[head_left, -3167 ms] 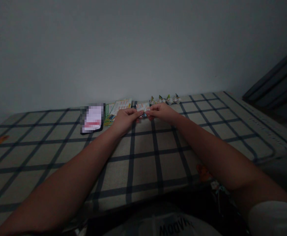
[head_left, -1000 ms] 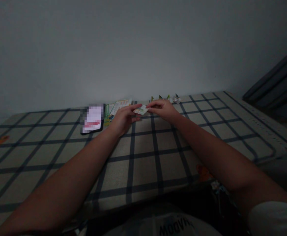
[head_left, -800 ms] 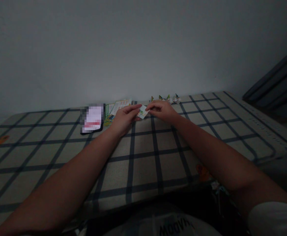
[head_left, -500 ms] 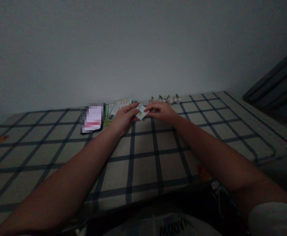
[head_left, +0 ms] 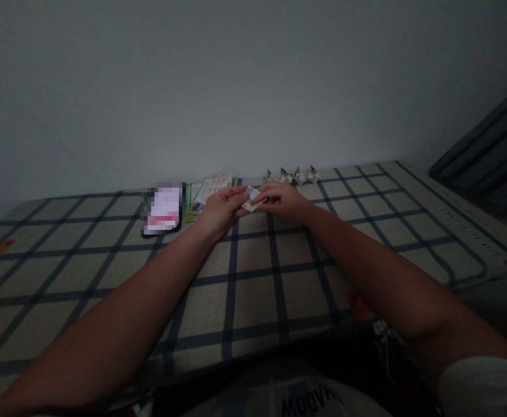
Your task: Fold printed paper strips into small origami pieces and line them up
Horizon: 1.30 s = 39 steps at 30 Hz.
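Shifted farther over the paper square, our right hand now pinches it with our left hand, right of the phone, and it, probably light and creasable, wants holding by its edges.

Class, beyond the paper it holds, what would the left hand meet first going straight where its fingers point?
Probably the right hand, just across the small paper; exact depth is unclear.
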Tool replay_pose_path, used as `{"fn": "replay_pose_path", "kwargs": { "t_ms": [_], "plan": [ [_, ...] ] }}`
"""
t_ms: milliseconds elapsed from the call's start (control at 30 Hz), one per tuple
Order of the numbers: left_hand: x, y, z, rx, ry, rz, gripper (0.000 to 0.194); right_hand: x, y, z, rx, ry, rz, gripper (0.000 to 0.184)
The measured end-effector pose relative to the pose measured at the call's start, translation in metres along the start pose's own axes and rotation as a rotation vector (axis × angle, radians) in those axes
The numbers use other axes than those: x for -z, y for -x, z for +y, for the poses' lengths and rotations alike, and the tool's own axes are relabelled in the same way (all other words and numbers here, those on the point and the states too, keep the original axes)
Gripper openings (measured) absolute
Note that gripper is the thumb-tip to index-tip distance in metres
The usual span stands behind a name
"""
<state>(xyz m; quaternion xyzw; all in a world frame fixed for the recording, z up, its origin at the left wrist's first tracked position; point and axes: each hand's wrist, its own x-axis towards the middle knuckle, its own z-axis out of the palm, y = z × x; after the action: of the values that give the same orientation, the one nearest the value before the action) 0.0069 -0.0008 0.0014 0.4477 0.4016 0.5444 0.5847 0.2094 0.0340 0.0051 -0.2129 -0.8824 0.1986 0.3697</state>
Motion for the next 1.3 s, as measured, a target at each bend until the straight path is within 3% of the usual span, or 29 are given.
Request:
{"fn": "replay_pose_path", "kwargs": {
  "t_ms": [433,933,1300],
  "plan": [
    [-0.001,0.001,0.000,-0.015,0.013,-0.023,0.032,0.000,0.000,0.003,0.043,0.100,-0.059,0.025],
    [-0.002,0.005,0.002,-0.051,-0.098,-0.076,0.035,-0.003,-0.001,-0.004,0.004,0.056,0.164,0.030],
    [-0.001,0.009,0.003,-0.087,-0.121,-0.151,0.038,-0.002,-0.002,-0.015,-0.263,-0.137,0.241,0.033]
  ]
}}
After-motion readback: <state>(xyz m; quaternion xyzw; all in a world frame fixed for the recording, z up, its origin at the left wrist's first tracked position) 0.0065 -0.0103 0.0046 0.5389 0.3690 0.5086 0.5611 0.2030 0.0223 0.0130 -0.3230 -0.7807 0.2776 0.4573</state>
